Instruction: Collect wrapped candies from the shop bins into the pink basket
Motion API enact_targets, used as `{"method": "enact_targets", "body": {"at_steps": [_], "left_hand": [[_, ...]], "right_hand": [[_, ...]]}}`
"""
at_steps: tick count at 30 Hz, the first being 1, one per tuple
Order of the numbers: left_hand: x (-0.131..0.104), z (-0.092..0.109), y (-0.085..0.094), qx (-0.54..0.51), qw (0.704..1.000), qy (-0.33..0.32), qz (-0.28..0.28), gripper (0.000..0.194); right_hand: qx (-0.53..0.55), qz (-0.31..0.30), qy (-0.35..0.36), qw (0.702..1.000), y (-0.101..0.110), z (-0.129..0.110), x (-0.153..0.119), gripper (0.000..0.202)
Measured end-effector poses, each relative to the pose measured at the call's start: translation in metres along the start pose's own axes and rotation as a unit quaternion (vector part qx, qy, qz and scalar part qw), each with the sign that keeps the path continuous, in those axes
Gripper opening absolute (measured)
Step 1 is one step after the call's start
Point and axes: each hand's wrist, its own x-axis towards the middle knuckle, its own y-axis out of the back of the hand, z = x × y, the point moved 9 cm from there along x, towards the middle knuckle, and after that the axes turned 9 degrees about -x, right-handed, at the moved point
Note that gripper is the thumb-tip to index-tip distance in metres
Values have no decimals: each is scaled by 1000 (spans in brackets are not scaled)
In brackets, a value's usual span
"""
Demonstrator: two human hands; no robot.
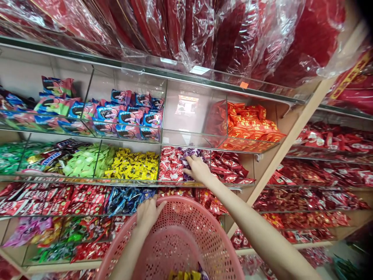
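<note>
My left hand grips the far rim of a pink perforated plastic basket, fingers over the edge and thumb along it. A few yellow-wrapped sweets and something purple show at the bottom of the basket. Up on the shelf, my right hand reaches over purple-wrapped candies, its thumb and fingers apart. Whether its fingertips touch the candies is hard to tell. Red-and-white wrapped candies lie just left of that hand, and dark red packets lie to its right.
Glass dividers split the shelves into bins. Yellow sweets and light green ones fill bins leftward. Blue-and-pink cookie packs and orange-red packets sit one shelf up. A wooden upright stands right. Plastic-wrapped red goods hang overhead.
</note>
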Motion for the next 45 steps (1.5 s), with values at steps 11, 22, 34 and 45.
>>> {"method": "enact_targets", "body": {"at_steps": [11, 22, 34, 45], "left_hand": [[2, -4, -3, 1, 1000, 0, 3, 55], [1, -3, -2, -4, 1000, 5, -4, 57], [-1, -1, 0, -2, 1000, 4, -13, 57], [-1, 0, 1, 3, 1000, 4, -14, 55]], "right_hand": [[58, 71, 53, 994, -2, 10, 3, 38], [72, 29, 145, 986, -4, 15, -13, 43], [-37, -9, 161, 986, 8, -6, -14, 31], [-5, 26, 204, 979, 8, -11, -25, 24]]}}
